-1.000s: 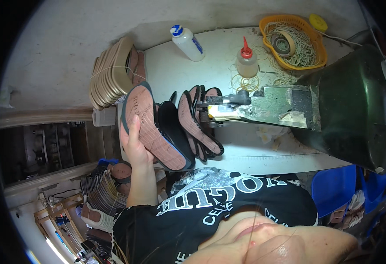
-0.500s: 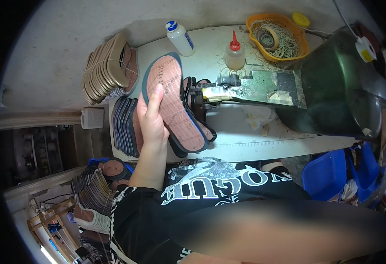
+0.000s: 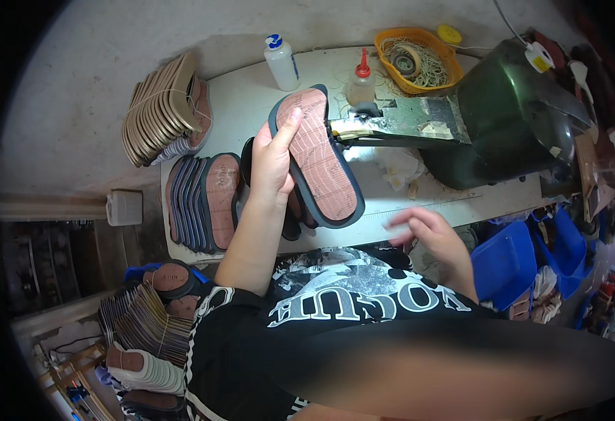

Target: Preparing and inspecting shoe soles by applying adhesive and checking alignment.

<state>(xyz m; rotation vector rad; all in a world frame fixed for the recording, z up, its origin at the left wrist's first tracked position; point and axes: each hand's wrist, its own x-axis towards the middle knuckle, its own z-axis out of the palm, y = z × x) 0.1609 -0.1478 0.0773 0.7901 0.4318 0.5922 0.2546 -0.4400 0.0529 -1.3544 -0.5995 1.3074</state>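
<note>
My left hand (image 3: 274, 165) is closed around the side of a sandal sole (image 3: 327, 165), its thumb lying on the pinkish-brown patterned top. The sole has a dark rim and is held tilted above the white table (image 3: 384, 235). Its upper edge is close to the needle end of a green sewing machine (image 3: 406, 121); whether they touch I cannot tell. Dark footwear parts behind the sole are mostly hidden. Lower right of the sole, my right hand (image 3: 430, 235) hovers near the table's front edge, empty, its fingers stretched out and slightly blurred.
Left on the table stand dark soles (image 3: 194, 203) and a tied beige stack (image 3: 160, 112). Behind are a white bottle (image 3: 281, 67), a red-tipped bottle (image 3: 361, 88) and an orange basket (image 3: 420, 63) of cord. Blue bins (image 3: 505, 263) stand right; more soles (image 3: 150, 316) lie lower left.
My left hand has shifted right with the sole, nearer the machine's needle end. My right hand has come into view at the table's front edge. The whole view has shifted slightly.
</note>
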